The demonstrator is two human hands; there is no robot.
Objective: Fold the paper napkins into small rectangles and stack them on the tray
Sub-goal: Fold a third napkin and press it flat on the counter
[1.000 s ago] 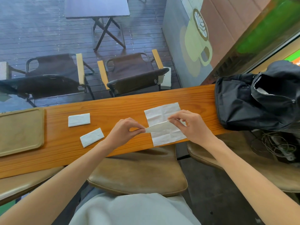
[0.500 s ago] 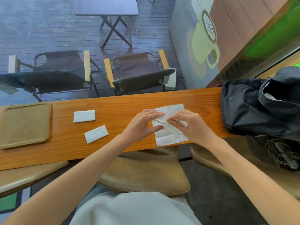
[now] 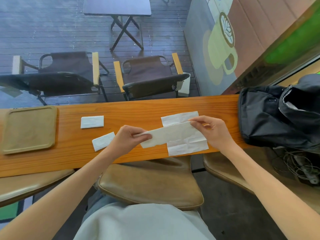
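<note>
Head view: looking down on a long wooden table (image 3: 69,153) running left to right. Left hand (image 3: 127,140) with its grip pinched on the left end of a long folded napkin strip (image 3: 170,135); right hand (image 3: 212,131) with fingertips (image 3: 193,121) pinched on the strip's upper right corner. Strip held just above the table, slanting from lower left to upper right, crossing over an unfolded napkin (image 3: 187,147) lying flat beneath it near the table's near edge. Two small folded rectangles lying apart on the wood to the left: one (image 3: 92,121) square with the table edge, the other (image 3: 103,141) nearer and tilted, just beside the left hand. Tan tray (image 3: 29,129) at the far left of the table, well apart from both hands, nothing on it. Black bag (image 3: 277,115) resting on the table's right end, beside the right hand. Brown cushioned stools (image 3: 150,184) below the near edge. Beyond the table, two folding chairs (image 3: 147,78) and a dark small table on wet decking.
</note>
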